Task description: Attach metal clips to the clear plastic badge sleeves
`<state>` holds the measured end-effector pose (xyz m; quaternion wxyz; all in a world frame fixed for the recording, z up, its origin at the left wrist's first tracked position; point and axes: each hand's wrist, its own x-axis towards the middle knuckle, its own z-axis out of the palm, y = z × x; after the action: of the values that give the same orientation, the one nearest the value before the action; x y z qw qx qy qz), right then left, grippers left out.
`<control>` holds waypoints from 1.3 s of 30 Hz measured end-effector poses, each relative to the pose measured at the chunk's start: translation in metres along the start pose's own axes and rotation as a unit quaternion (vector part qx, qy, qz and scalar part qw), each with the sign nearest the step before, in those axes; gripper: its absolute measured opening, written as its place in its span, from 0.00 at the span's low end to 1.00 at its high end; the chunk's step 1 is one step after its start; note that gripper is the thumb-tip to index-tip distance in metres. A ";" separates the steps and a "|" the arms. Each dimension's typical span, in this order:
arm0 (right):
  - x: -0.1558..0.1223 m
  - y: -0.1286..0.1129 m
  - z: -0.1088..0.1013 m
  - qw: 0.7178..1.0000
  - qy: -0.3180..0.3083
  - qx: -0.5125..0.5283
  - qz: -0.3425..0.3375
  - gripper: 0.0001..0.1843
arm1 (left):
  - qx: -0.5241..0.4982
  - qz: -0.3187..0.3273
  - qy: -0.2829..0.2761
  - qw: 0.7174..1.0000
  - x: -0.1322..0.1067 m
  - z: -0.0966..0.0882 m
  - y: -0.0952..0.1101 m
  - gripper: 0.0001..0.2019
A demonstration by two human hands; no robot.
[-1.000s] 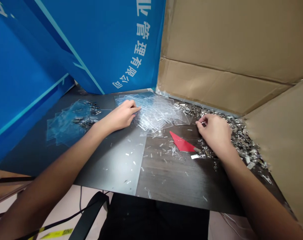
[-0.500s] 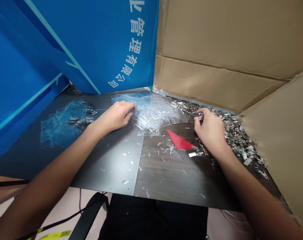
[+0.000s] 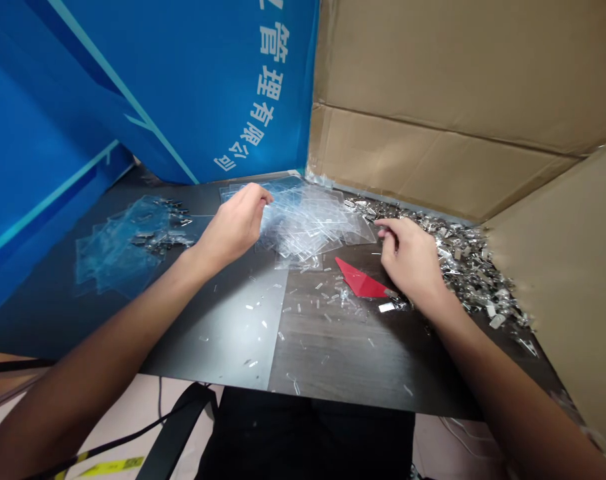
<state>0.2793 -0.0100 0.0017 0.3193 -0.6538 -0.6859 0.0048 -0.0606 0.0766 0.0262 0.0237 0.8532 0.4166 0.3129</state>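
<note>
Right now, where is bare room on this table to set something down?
Freest is the dark tabletop between the blue-tinted plastic sheets and the left forearm. The wood-grain panel below the red piece has only scattered clear bits. Crowded: the metal scraps on the right and the clear sheets at the back.

The left hand (image 3: 235, 225), fingers pinched, sits at the edge of a loose pile of clear rectangular plastic sheets (image 3: 303, 223). The right hand (image 3: 407, 257) curls just beside a heap of shiny silver metal scraps (image 3: 465, 257), near a red triangular sheet (image 3: 360, 281). All lie on a dark wood-grain tabletop (image 3: 343, 360) strewn with small clear slivers, against brown corrugated cardboard (image 3: 433, 87).
</note>
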 end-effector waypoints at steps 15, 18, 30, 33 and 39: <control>-0.025 -0.047 0.009 0.870 -0.179 0.457 0.050 0.14 | -0.286 -0.019 -0.061 0.956 -0.020 0.010 0.065 0.11; -0.026 -0.051 0.008 0.849 -0.216 0.478 0.058 0.07 | -0.337 -0.067 -0.070 0.937 -0.022 0.013 0.072 0.09; -0.035 -0.061 0.004 0.890 -0.206 0.407 0.020 0.06 | -0.374 -0.092 -0.055 0.921 -0.025 0.022 0.078 0.13; -0.040 -0.064 0.004 0.908 -0.184 0.376 -0.005 0.05 | -0.385 -0.093 -0.046 0.917 -0.028 0.029 0.080 0.17; -0.045 -0.064 0.007 0.950 -0.114 0.283 -0.072 0.02 | -0.365 -0.085 -0.062 0.925 -0.032 0.034 0.078 0.12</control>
<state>0.2160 -0.0572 0.0041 0.4103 -0.4808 -0.7334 0.2501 -0.0020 0.0106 0.0061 0.3855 0.7650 0.3420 0.3863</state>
